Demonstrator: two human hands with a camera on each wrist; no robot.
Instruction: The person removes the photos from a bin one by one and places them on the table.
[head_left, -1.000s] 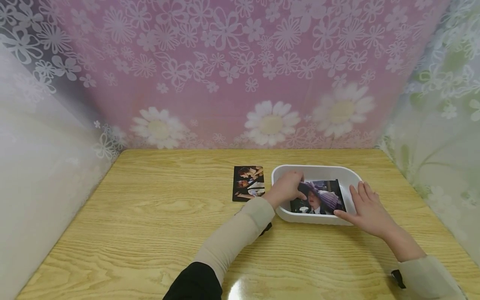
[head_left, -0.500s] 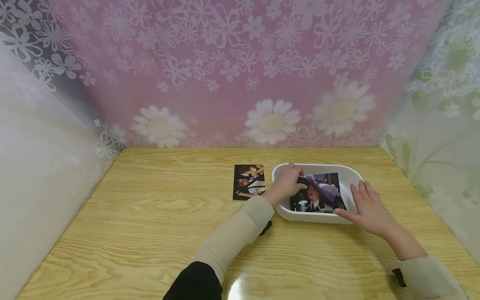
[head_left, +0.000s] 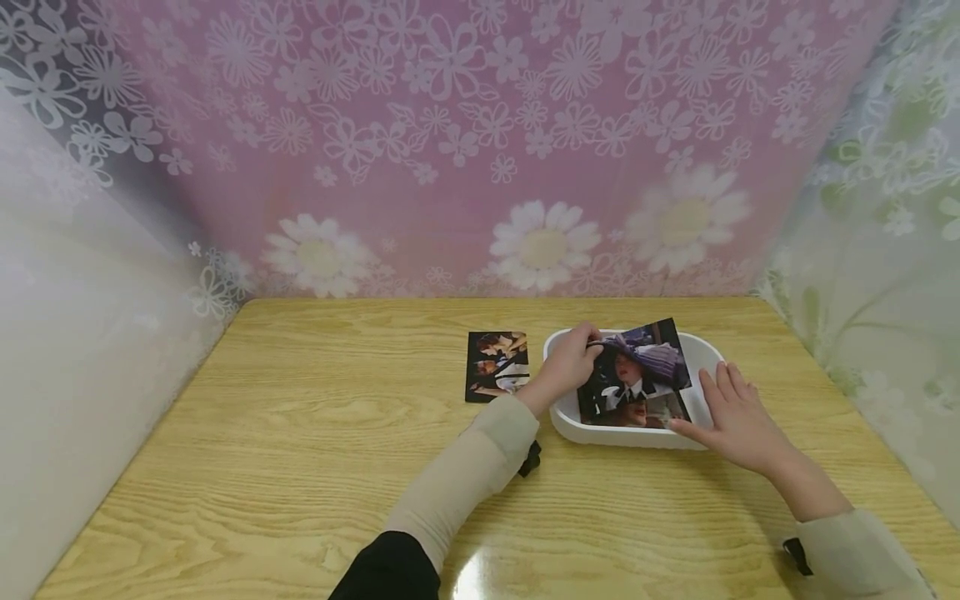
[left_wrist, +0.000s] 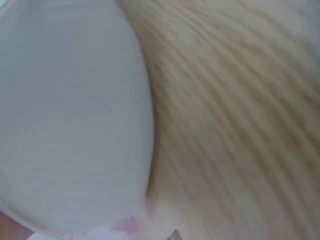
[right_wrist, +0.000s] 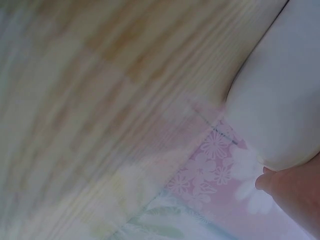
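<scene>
Left hand (head_left: 564, 367): fingers pinching the left edge of a photo card with a purple hat (head_left: 648, 367); palm downward, the hand bent over the left end of the white tray.
Right hand (head_left: 742, 427): fingers spread and fairly straight against the right end of the tray, thumb laid along its near rim.
Purple-hat card: inside the tray's outline, tilted, its far right corner overlapping the far rim.
Second photo card (head_left: 663, 410): within the tray at the near side, partly covered by the first.
White tray (head_left: 630, 437): elongated, rounded ends; outer wall smooth and pale, blurred in both wrist views.
Third photo card (head_left: 491, 367): dark-edged, showing figures, flat just left of the tray.
Left arm: reaching diagonally to the tray from the near left; cream sleeve (head_left: 457, 479), black upper part (head_left: 393, 567), dark strap (head_left: 529, 460) at the wrist.
Right arm: slanting in from the near right of the tray; pale cuff (head_left: 862, 550).
Counter (head_left: 322, 417): yellowish wood grain, beneath the tray, glossy highlight on its near side.
Backdrop (head_left: 420, 167): pink, white flowers and daisies, behind the tray.
Side hanging (head_left: 892, 292): pale, green-leafed, right of the tray.
</scene>
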